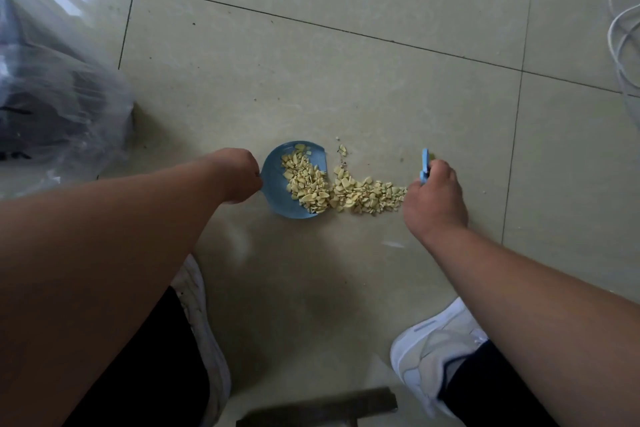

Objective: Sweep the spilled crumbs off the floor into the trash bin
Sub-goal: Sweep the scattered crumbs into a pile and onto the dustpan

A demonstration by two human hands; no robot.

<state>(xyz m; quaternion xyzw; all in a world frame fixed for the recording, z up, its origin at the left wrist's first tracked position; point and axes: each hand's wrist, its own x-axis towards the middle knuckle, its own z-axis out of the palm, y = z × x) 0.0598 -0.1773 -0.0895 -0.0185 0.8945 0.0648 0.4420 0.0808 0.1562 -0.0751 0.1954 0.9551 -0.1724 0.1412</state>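
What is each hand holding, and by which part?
Left hand holds the blue dustpan by its rear edge; right hand grips the small blue brush by its handle.

pale yellow crumbs [349, 192] lie on a blue dustpan [277, 180] and a beige tiled floor [346, 80] with dark grout lines. the brush [424, 166] is blue, the shoes [433, 340] white, the trousers [152, 374] black.

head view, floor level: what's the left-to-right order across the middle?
Plastic bag → left hand → blue dustpan → crumbs still on the floor → right hand holding the small blue brush → white cable at the far right edge.
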